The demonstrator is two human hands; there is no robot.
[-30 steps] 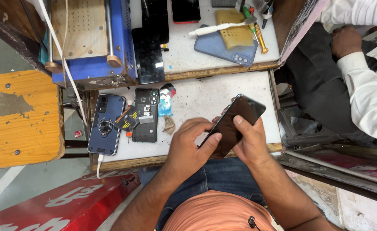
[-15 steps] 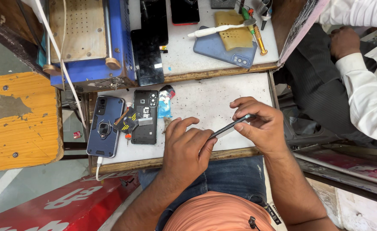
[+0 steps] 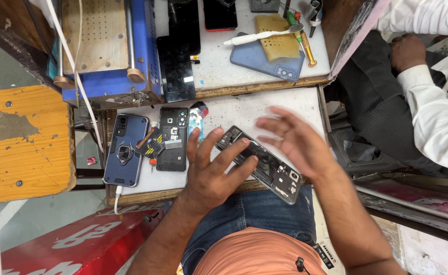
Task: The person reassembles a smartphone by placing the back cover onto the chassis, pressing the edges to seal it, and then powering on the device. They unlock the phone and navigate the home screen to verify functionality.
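A dark opened phone point(image 3: 272, 168) with its insides showing lies tilted across the front edge of the white worktop point(image 3: 269, 109). My left hand point(image 3: 214, 170) has its fingers spread and rests on the phone's left end. Just above the phone's right part hovers my right hand point(image 3: 294, 141), blurred, palm down and fingers apart, with nothing in it.
To the left lie a blue-cased phone point(image 3: 125, 150) on a white cable, a black opened phone point(image 3: 172, 138) and small tools. A blue machine point(image 3: 107, 48), black screens, a blue phone back point(image 3: 267, 57) with a yellow cloth and a toothbrush lie beyond. A person in a white shirt point(image 3: 432, 109) sits right.
Earlier both hands held the phone up, screen side showing, then edge on. Now it lies with its open side up on the worktop, and my right hand has let go.
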